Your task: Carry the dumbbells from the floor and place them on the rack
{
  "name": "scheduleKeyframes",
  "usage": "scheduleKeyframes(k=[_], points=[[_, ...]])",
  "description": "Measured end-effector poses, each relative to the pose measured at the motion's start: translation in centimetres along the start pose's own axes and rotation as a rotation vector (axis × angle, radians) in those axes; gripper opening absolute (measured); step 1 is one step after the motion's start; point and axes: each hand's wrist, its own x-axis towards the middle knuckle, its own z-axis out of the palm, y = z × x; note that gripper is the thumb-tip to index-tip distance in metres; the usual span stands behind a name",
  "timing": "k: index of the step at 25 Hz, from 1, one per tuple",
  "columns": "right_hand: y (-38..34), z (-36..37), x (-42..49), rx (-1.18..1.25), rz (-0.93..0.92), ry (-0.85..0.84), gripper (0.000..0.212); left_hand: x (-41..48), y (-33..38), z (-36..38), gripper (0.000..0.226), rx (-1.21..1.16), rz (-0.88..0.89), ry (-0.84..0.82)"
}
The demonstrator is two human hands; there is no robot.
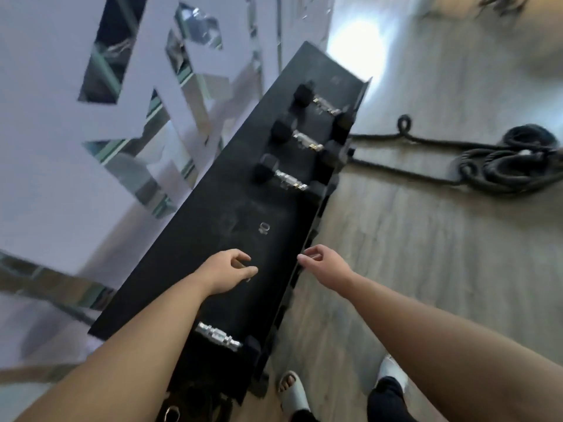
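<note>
Along the mirrored wall, your black rack (213, 239) carries four hex dumbbells (281, 178): three far, one near. Your left hand (227, 271) hovers above it, grip half-curled, empty; your right hand (323, 260) matches over its front edge.

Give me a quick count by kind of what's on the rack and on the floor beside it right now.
Dumbbells on the rack: 4, three at the far end and one near
Small ring-like item on the rack: 1
Coiled rope on the floor: 1
Total: 6
</note>
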Motion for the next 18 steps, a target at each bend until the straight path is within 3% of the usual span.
scheduleKeyframes(k=[5,11,15,18], points=[[4.5,-14.9,-4.9,0.206,0.030,0.280,0.045,2.6,15.3,2.4,0.031,-0.007,0.238,-0.098],[17.8,-30.7,-16.0,0.477,0.164,0.634,0.046,3.2,32.2,13.5,0.024,0.041,0.440,-0.219],[27.2,-39.7,-22.4,0.635,0.228,0.806,0.041,1.8,43.0,21.2,0.044,0.167,0.568,-0.264],[34.7,-45.7,-25.6,0.718,0.281,0.879,0.033,1.0,50.2,28.6,0.045,0.219,0.605,-0.319]])
